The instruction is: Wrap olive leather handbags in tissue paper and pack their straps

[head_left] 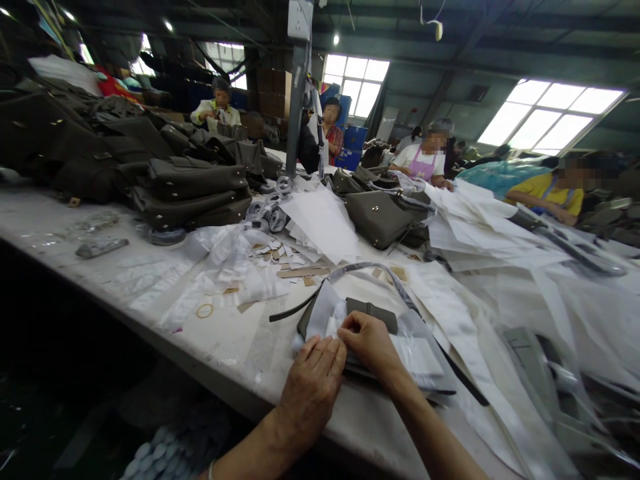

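Observation:
A dark olive handbag (pixel 373 313) lies on the table in front of me, partly covered by white wrapping sheets. Its strap (pixel 377 268) arches up behind it, wrapped in a clear cover. My left hand (pixel 317 367) rests on the near left side of the bag, its fingers stretched out flat over the wrapping. Beside it, my right hand (pixel 369 341) has its thumb and forefinger pinched on a piece of white paper (pixel 332 325) at the bag's front. The fingertips of both hands are close together, and they hide part of the paper.
Stacked dark bags (pixel 195 187) fill the left back of the table. White paper sheets (pixel 323 223), cardboard scraps (pixel 273 253) and another dark bag (pixel 383 217) lie beyond my hands. Loose wrapping (pixel 465 320) and a grey-green bag (pixel 530 373) are at right. Several co-workers sit beyond.

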`<state>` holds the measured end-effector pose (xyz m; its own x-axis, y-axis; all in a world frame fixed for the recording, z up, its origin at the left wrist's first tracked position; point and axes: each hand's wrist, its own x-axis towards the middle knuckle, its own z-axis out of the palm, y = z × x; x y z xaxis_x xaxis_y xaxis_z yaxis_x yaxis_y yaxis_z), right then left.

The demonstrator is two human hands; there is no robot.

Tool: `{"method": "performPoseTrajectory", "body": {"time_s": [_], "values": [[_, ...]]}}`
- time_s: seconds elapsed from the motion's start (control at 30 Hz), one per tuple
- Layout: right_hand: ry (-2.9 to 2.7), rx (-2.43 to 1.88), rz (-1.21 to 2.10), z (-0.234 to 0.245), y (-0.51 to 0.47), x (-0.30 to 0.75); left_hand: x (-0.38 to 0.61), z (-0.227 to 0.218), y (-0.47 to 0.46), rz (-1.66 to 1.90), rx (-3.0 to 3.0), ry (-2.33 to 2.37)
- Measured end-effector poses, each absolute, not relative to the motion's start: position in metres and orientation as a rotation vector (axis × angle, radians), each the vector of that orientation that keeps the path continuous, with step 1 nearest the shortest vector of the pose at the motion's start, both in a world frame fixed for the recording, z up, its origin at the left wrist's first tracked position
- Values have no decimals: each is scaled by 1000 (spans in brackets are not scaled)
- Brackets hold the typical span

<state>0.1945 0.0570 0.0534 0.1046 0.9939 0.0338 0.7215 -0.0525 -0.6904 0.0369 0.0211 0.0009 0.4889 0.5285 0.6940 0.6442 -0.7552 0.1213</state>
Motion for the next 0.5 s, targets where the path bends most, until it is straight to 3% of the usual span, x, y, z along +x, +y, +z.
{"method": "performPoseTrajectory", "body": {"time_s": [0.1, 0.27, 0.5], "values": [[-1620, -1779, 545, 54, 58, 191, 37, -1, 22, -1106, -2558, -1006], [-1211, -1516, 803, 76, 30, 221, 35, 0, 24, -1065, -2598, -992], [-759, -1953, 71, 119, -79, 391, 33, 5, 27, -1096, -2539, -917]]}}
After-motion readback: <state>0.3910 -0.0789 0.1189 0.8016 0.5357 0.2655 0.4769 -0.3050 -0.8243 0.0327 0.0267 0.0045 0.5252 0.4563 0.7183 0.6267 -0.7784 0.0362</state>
